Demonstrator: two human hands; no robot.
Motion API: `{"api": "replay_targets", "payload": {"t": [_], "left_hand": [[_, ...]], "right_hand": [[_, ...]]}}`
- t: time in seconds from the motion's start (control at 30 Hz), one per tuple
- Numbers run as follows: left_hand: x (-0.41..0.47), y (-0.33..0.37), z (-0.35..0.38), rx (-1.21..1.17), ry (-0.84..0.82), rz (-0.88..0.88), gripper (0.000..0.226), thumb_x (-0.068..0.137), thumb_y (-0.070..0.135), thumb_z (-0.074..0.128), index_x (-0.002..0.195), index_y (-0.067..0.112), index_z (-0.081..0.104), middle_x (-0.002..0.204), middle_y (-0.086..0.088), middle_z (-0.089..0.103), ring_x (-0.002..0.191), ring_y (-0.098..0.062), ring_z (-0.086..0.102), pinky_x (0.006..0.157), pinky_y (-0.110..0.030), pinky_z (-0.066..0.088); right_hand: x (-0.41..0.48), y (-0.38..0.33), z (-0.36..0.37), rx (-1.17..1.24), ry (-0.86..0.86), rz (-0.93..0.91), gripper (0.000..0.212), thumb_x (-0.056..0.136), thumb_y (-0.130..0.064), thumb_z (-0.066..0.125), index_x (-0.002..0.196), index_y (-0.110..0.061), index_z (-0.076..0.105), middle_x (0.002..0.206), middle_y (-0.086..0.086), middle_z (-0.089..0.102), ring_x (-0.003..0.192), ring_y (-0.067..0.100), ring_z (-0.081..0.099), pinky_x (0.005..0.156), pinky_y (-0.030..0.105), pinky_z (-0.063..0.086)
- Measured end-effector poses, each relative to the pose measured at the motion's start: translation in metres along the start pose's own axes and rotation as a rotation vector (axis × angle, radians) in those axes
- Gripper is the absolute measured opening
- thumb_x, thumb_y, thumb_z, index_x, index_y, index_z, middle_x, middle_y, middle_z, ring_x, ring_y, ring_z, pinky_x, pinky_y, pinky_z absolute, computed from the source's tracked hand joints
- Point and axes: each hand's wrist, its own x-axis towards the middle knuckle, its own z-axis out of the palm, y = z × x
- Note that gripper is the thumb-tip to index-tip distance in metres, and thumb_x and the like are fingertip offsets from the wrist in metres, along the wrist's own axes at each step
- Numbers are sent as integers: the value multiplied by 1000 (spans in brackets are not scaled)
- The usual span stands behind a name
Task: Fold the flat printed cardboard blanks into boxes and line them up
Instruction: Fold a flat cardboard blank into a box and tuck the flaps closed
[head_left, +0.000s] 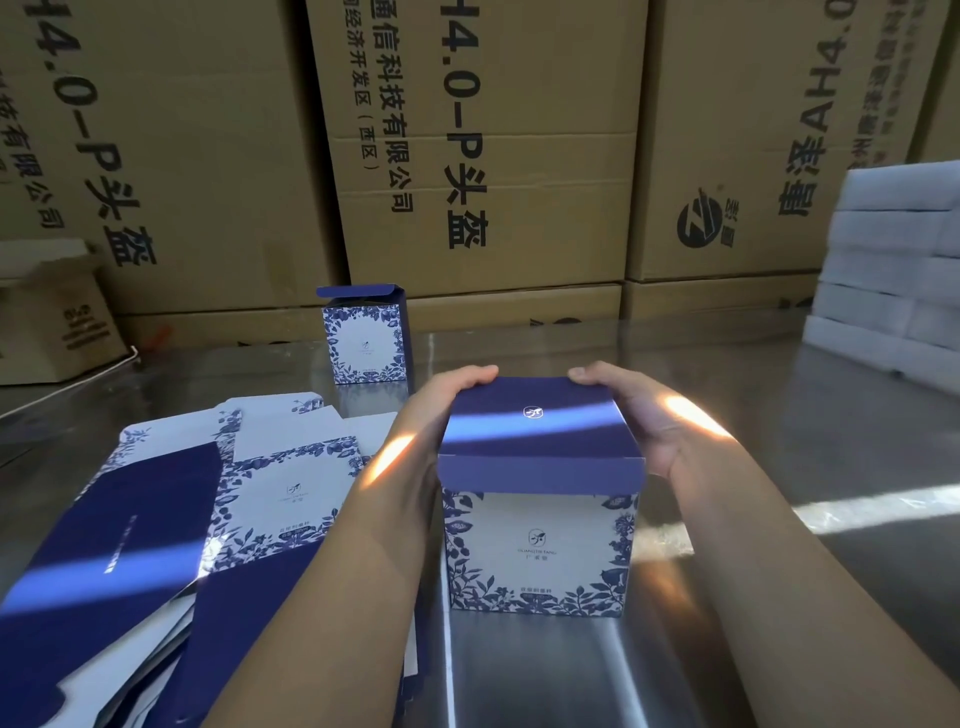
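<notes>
Left hand (434, 415) and right hand (641, 418) clasp opposite sides of the blue floral box (537, 545), upright on the steel table (753, 623).

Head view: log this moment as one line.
left hand: grips near box | right hand: same | far box: lid open | flat blanks: piled left

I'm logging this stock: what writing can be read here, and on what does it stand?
"4.0-P头盔": sideways on the middle large brown cardboard carton.
"通信科技有限公司": same carton, smaller.
"经济开发区(西区)": same carton, smaller.
"AH4.0": upside down on the right brown cardboard carton.
Print under the logo on the folded blue-and-white floral cardboard box: too small.
Print on the small brown cardboard box, far left: blurred.
</notes>
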Motion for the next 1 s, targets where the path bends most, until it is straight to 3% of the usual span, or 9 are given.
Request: {"api": "replay_targets", "payload": {"t": [0.23, 0.3, 0.37, 0.47, 0.63, 0.7, 0.8, 0.93, 1.0], "left_hand": [[-8, 3, 2, -50, -12, -26, 25, 85, 27, 65, 104, 10, 65, 66, -5, 64, 39, -14, 60, 35, -16, 42], [-10, 3, 1, -95, -37, 15, 23, 89, 21, 60, 111, 13, 59, 68, 1, 65, 43, -10, 62, 35, -16, 43], [-10, 0, -2, -207, -89, 56, 19, 91, 15, 56, 109, 15, 56, 66, 8, 68, 51, -7, 65, 42, -17, 49], [-10, -7, -9, -294, -131, 83, 10, 89, 11, 56, 93, 20, 53, 79, 9, 71, 66, -4, 67, 66, -23, 52], [-5, -9, -9, -150, -76, 258, 15, 89, 3, 54, 85, 16, 59, 95, 4, 68, 105, -12, 57, 96, -20, 40], [-4, -11, -13, -105, -71, 320, 14, 88, 4, 56, 88, 15, 64, 93, 6, 68, 101, -8, 59, 92, -15, 42], [-2, -8, -21, 112, -53, 441, 17, 84, 5, 64, 92, 19, 70, 91, 12, 70, 86, 9, 63, 71, -2, 43], [-9, 8, -27, 455, -139, 630, 34, 84, -13, 56, 81, 16, 73, 87, 9, 67, 78, 9, 63, 72, -4, 44], [-16, 14, -25, 687, -154, 688, 44, 86, -17, 49, 81, 20, 73, 87, 13, 66, 80, 2, 63, 75, -12, 47]], "right_hand": [[-4, 1, 2, 85, 34, 69, 13, 83, -26, 64, 79, -15, 59, 68, 6, 63, 51, 21, 61, 48, 22, 51], [-5, 3, 2, 95, 35, 57, 13, 82, -28, 65, 86, -16, 60, 74, 7, 63, 60, 23, 60, 54, 24, 51], [-3, 5, -1, 49, 91, -23, 11, 82, -29, 66, 88, -22, 59, 80, 3, 60, 69, 21, 55, 59, 24, 45], [-5, 6, -4, 1, 157, -188, 11, 82, -24, 69, 78, -22, 59, 66, -7, 64, 55, 7, 58, 48, 15, 44], [-8, 8, -7, 29, 190, -304, 8, 79, -17, 74, 76, -18, 66, 62, -7, 68, 48, 0, 59, 43, 9, 44], [-11, 8, -5, 19, 202, -317, 8, 77, -20, 76, 79, -16, 69, 60, -6, 68, 48, 1, 59, 45, 8, 44], [-17, 7, -6, -66, 229, -361, 14, 75, -26, 77, 81, -13, 73, 64, -6, 70, 53, 3, 62, 52, 9, 47], [-28, 3, -8, -321, 197, -416, 8, 79, -28, 74, 75, -21, 76, 67, -12, 70, 60, -3, 61, 58, 7, 44], [-33, -1, -8, -372, 105, -369, 6, 79, -28, 74, 81, -24, 77, 82, -8, 74, 80, 7, 66, 79, 21, 50]]}}
